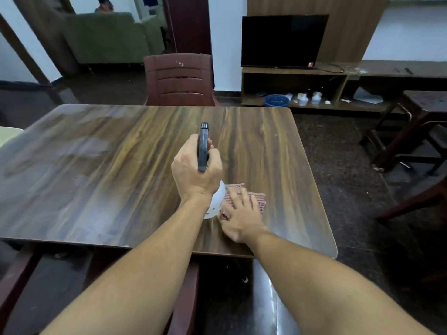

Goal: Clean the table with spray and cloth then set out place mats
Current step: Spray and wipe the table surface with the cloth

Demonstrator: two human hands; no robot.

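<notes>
My left hand (194, 171) is closed around a spray bottle (203, 146) with a dark trigger head and a white body, held above the middle of the wooden table (96, 170); its nozzle points toward the far side. My right hand (238, 217) lies flat, fingers spread, on a folded reddish checked cloth (256, 200) near the table's front right. The bottle's white body shows just left of the cloth, under my left wrist. No place mats are in view.
A dark red chair (179, 79) stands at the table's far side, and another chair's frame (14, 286) is below the near edge. A TV (283, 41) on a low shelf unit is at the back right. More furniture (411, 131) stands to the right.
</notes>
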